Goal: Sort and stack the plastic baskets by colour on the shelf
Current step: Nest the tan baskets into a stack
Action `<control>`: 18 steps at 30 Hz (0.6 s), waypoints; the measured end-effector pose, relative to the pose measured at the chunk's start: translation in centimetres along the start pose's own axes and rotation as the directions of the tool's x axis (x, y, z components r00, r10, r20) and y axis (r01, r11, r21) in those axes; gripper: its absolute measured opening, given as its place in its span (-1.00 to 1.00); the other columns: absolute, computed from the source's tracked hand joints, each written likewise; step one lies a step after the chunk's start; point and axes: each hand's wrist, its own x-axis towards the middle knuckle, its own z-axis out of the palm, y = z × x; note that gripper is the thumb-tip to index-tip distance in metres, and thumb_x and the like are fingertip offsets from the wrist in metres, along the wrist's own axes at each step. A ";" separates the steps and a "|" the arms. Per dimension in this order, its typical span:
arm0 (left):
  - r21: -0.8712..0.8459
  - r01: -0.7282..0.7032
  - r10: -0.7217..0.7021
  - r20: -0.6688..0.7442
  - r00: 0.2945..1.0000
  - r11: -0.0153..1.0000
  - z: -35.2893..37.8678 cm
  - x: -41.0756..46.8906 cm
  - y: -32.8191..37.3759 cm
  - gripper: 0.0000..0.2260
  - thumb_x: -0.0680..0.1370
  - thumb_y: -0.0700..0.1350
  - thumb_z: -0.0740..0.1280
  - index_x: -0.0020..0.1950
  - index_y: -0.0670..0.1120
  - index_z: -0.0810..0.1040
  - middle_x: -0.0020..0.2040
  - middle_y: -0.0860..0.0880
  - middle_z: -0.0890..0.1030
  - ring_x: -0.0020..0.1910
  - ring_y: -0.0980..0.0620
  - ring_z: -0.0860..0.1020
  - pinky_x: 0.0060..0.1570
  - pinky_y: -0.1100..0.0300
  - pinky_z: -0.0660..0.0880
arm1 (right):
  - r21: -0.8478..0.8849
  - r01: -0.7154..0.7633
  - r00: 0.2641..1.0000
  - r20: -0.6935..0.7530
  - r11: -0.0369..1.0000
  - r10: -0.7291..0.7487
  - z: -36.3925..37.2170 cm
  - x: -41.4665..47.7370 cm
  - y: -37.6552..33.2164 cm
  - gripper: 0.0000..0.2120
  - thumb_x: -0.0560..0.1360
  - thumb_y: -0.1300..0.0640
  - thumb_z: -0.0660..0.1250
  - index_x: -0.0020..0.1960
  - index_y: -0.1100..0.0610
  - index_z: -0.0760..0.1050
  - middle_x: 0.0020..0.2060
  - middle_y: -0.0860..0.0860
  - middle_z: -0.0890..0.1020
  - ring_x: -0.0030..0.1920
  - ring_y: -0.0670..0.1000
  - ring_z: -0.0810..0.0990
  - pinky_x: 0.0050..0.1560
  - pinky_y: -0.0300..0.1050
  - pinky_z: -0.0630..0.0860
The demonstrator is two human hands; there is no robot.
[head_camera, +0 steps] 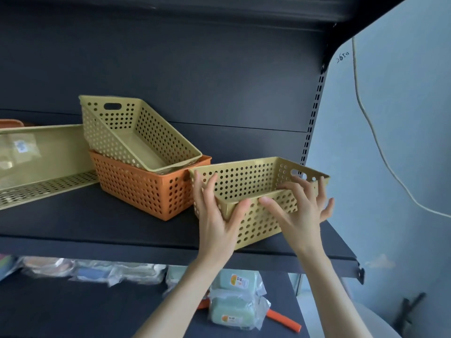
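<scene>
The yellow basket (249,181) is at the shelf's (97,228) right end, just beside the orange basket (141,189). The left grip (214,215) clasps its near-left corner. The right grip (300,215) pinches its near wall, outer fingers splayed.

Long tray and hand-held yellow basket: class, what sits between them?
Head view: the orange basket, holding a tilted yellow basket, sits between tray and hand-held yellow basket.

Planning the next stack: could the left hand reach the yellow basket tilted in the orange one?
Probably yes: the tilted yellow basket lies unobstructed, but the left hand now grips the front basket.
</scene>
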 end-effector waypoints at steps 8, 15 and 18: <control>0.089 -0.007 -0.002 0.104 0.995 0.996 -2.9 1.5 -1.4 -0.39 0.48 0.24 0.21 0.47 0.06 0.17 0.55 -0.05 0.10 0.49 0.29 0.01 0.40 0.42 0.03 | -0.151 0.229 0.967 -0.079 0.962 -0.243 -0.4 1.0 -0.3 -0.42 0.27 -0.43 0.25 -0.28 0.10 0.61 -0.34 -0.05 0.57 -0.17 0.07 0.47 0.17 -0.06 0.13; 0.323 -0.194 0.188 0.050 0.981 0.926 -7.1 2.1 -1.3 -0.58 0.56 0.09 0.18 0.20 -0.20 0.53 0.18 -0.07 0.55 0.20 -0.03 0.50 0.18 -0.03 0.46 | -0.252 0.223 0.955 -0.135 0.942 -0.262 0.6 0.6 -1.7 -0.45 0.27 -0.40 0.25 -0.35 0.11 0.57 -0.42 -0.08 0.52 -0.26 0.06 0.47 0.02 -0.13 0.07; 0.495 -0.249 0.249 0.067 0.966 0.832 -9.4 4.3 -2.0 -0.59 0.56 0.10 0.16 0.16 -0.20 0.54 0.17 -0.12 0.54 0.19 -0.09 0.48 0.22 0.08 0.34 | -0.297 0.197 0.956 -0.151 0.934 -0.250 1.4 0.4 -2.1 -0.44 0.29 -0.40 0.24 -0.33 0.12 0.58 -0.41 -0.07 0.52 -0.26 0.08 0.48 0.04 -0.09 0.09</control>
